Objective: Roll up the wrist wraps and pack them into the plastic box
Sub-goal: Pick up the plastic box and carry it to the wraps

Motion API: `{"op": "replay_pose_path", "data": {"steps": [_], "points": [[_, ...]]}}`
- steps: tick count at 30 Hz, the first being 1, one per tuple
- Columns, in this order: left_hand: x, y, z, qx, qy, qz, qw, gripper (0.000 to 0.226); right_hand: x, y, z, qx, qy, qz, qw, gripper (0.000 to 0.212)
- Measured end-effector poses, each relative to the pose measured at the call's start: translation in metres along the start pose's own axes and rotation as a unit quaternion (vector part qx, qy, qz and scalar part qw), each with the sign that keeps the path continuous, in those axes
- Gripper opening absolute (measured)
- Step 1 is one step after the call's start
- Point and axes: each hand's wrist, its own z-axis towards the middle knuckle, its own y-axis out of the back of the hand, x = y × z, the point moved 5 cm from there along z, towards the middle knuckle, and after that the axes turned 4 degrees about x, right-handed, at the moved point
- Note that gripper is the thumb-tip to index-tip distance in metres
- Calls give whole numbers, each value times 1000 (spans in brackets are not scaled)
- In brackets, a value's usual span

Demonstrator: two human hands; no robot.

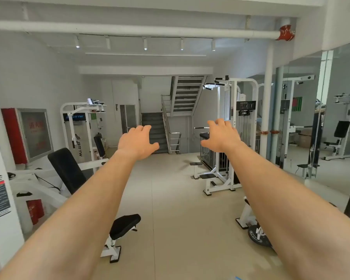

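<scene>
Bare floor (170, 199) runs clear ahead to the staircase (156, 134); the left grip (137, 141) and right grip (220, 138) have open air around them. A white BRTW weight machine (77, 126) and padded bench (125, 223) hem the left; a pull-up station (236, 110), column (268, 98) and weight plate (257, 237) the right.

A white cable machine (248, 107) and a black bench (124, 224) stand on the beige floor (180, 199) near a staircase (155, 118).

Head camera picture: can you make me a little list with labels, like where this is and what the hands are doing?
place: gym room with white machines
left hand: stretched forward in the air, fingers spread, holding nothing
right hand: the same, holding nothing
wrist wraps: not in view
plastic box: not in view
stairs: at the back, between the hands
black bench: low on the left, on the floor
</scene>
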Motion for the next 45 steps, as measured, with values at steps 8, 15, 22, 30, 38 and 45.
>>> {"op": "replay_pose_path", "data": {"steps": [8, 15, 22, 30, 38, 45], "points": [[-45, -97, -23, 106, -14, -23, 994, 73, -44, -96, -41, 98, -40, 0, 994, 74], [-93, -219, -64, 213, -44, -25, 976, 72, -96, -210, -88, 203, -82, 8, 976, 78], [-147, -334, -106, 326, -70, -38, 942, 75, -161, -310, -147, 302, -126, 4, 945, 77], [-187, -453, -83, 381, -85, -68, 918, 78, -233, -410, -142, 370, -165, 2, 914, 72], [-209, -647, 24, 446, -112, -105, 882, 74, -296, -569, -44, 421, -222, 6, 880, 72], [-239, -829, 113, 511, -177, -74, 838, 72, -372, -725, 26, 448, -309, 58, 837, 71]]}}
